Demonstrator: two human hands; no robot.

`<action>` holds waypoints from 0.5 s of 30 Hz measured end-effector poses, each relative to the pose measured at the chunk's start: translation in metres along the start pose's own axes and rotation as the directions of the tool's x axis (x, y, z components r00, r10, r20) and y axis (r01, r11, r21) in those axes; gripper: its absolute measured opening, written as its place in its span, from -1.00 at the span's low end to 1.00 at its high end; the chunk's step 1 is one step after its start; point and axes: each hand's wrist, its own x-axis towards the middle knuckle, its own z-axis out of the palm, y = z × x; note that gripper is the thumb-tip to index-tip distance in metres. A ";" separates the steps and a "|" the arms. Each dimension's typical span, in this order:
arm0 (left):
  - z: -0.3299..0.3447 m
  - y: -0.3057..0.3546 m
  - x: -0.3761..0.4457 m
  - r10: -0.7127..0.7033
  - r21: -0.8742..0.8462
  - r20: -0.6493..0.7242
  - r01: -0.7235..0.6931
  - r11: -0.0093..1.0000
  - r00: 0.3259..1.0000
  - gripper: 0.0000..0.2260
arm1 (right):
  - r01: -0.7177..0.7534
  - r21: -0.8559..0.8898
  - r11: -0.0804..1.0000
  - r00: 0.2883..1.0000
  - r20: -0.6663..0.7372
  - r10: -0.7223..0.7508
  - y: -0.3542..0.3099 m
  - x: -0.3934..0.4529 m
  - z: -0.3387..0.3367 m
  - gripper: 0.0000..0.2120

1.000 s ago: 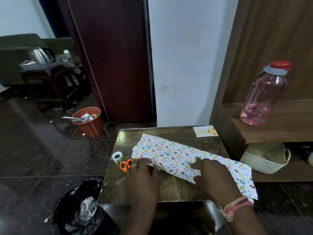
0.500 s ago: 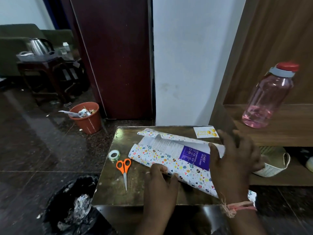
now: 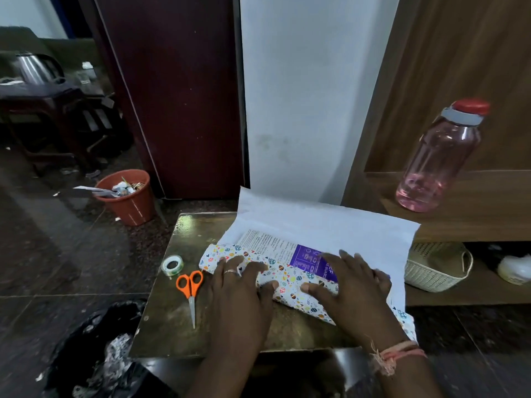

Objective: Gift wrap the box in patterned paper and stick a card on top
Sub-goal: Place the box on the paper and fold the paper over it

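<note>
A long white-and-purple box (image 3: pixel 290 251) lies on the small brass-coloured table (image 3: pixel 172 320), half covered by patterned wrapping paper (image 3: pixel 287 278). The paper's far half (image 3: pixel 324 225) lies open, white side up, behind the box. My left hand (image 3: pixel 241 285) presses the near patterned flap flat onto the box with straight fingers. My right hand (image 3: pixel 347 285) presses the same flap further right, its fingers spread. The card is hidden under the open paper.
A tape roll (image 3: pixel 172 265) and orange scissors (image 3: pixel 190 288) lie left of the box. A pink bottle (image 3: pixel 439 159) stands on the wooden shelf at right, above a cream basket (image 3: pixel 436 268). An orange bin (image 3: pixel 128 196) and a black bin (image 3: pixel 94 354) stand on the floor.
The far flap of paper has been unfolded away from the box and now lies open behind it. My right hand has come down from that flap onto the near flap.
</note>
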 end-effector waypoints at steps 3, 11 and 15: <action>0.000 0.000 0.002 -0.012 -0.047 0.040 0.013 0.999 0.999 -0.71 | 0.033 -0.045 0.998 0.999 -0.037 -0.034 0.004 0.003 0.001 -0.11; -0.009 -0.008 0.008 -0.083 -0.112 0.121 0.097 0.989 0.989 -0.67 | 0.063 0.061 0.996 0.997 -0.056 -0.059 0.011 0.004 0.001 -0.23; -0.012 -0.015 0.011 -0.102 -0.137 0.157 0.124 0.983 0.982 -0.67 | 0.074 0.077 0.994 0.995 -0.077 -0.068 0.010 0.005 0.002 -0.27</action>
